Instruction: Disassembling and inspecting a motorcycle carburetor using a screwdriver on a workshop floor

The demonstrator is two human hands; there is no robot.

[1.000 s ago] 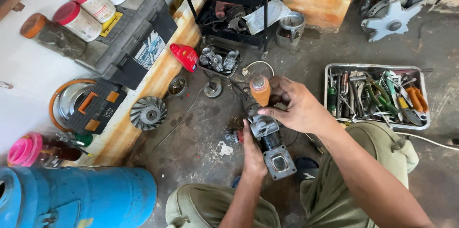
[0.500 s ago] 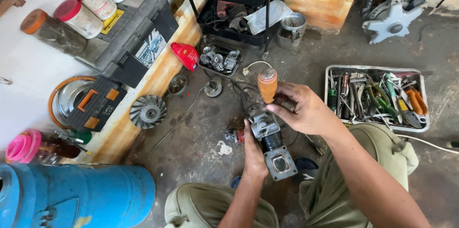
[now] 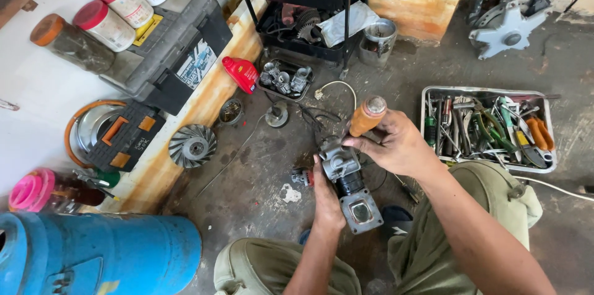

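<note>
Carburetor (image 3: 348, 178) — cradled from beneath in left hand (image 3: 326, 199) fingers; right hand (image 3: 399, 143) fingers closed around orange-handled screwdriver (image 3: 366, 116), tip at its top — work looks unfinished.

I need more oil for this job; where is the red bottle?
In the head view, the red bottle lies upper left of centre, beside the small tray of metal parts.

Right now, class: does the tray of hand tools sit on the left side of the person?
No: the tray of hand tools sits on the floor beside the right hand.
</note>
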